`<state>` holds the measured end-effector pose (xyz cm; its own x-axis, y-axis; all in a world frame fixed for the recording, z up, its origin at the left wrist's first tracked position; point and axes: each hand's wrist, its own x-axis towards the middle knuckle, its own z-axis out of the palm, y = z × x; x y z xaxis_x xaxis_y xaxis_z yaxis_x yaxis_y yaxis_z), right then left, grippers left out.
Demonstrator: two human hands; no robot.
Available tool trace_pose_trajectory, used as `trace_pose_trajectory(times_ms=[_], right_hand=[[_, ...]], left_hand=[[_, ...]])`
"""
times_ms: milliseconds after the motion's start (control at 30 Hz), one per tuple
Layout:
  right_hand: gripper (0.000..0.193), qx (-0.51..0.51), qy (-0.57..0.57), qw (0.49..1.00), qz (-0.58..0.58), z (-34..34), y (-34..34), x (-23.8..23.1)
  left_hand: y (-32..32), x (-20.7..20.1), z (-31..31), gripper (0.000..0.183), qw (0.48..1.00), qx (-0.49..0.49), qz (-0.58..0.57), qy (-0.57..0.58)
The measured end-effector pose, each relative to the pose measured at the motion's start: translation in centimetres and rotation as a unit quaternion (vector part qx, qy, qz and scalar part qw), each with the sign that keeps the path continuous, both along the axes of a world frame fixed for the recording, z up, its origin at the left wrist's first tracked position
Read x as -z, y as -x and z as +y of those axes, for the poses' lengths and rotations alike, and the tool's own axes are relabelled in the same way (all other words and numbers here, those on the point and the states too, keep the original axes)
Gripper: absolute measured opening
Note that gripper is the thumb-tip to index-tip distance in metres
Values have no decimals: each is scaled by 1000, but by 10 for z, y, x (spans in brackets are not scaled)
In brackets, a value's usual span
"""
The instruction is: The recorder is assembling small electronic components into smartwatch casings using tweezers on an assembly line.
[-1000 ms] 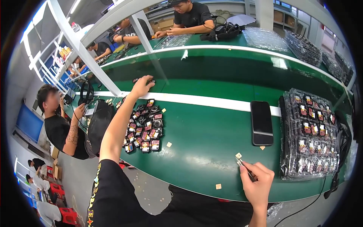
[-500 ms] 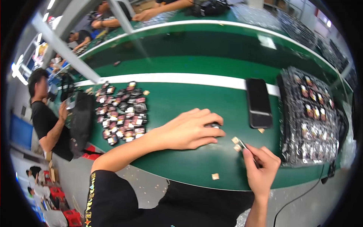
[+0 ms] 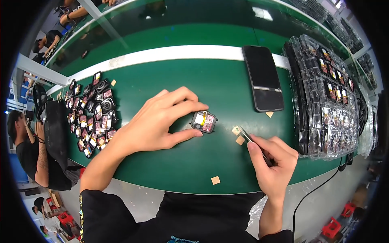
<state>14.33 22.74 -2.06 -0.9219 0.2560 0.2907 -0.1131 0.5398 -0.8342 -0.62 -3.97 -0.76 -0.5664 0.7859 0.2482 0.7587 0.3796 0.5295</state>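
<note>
A small black watch case point(image 3: 204, 121), its inside bared to a white block, yellow strip and reddish circuit board, lies face up on the green bench. My left hand point(image 3: 162, 117) grips it at the edges, thumb below and index finger above. Closed around black-and-silver tweezers point(image 3: 245, 133), my right hand point(image 3: 277, 162) rests to the right of the case. The tweezer tips reach a tan square pad point(image 3: 236, 130); whether they pinch it I cannot tell. Another tan pad point(image 3: 240, 140) lies beside it, and a third pad point(image 3: 215, 180) near the bench's front edge.
A heap of similar watch cases point(image 3: 95, 113) covers the bench at left. At back right lies a black phone point(image 3: 263, 79); clear plastic trays point(image 3: 324, 101) holding watch parts are stacked beyond it. A black cable point(image 3: 302, 198) hangs off the right edge. A co-worker point(image 3: 34, 150) sits at far left.
My left hand has drawn back to the case's left side, uncovering the watch case that it mostly hid. My right hand keeps the tweezers at the tan pads. The whole view has shifted.
</note>
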Motion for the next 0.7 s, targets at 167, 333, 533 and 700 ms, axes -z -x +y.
trace_pose_trajectory(times_ms=[167,333,533,700], right_hand=[[17,-16,4,1000,16,0,0,-1],[17,-82,45,996,9,6,-1,-1],[19,-118,-6,993,12,0,5,4],[23,-137,-40,989,25,0,6,7]], left_hand=[[-3,1,2,57,1000,6,-9,10],[-21,0,11,60,992,73,-103,0],[-18,3,16,63,994,84,-72,2],[-17,4,17,65,994,85,-71,15]])
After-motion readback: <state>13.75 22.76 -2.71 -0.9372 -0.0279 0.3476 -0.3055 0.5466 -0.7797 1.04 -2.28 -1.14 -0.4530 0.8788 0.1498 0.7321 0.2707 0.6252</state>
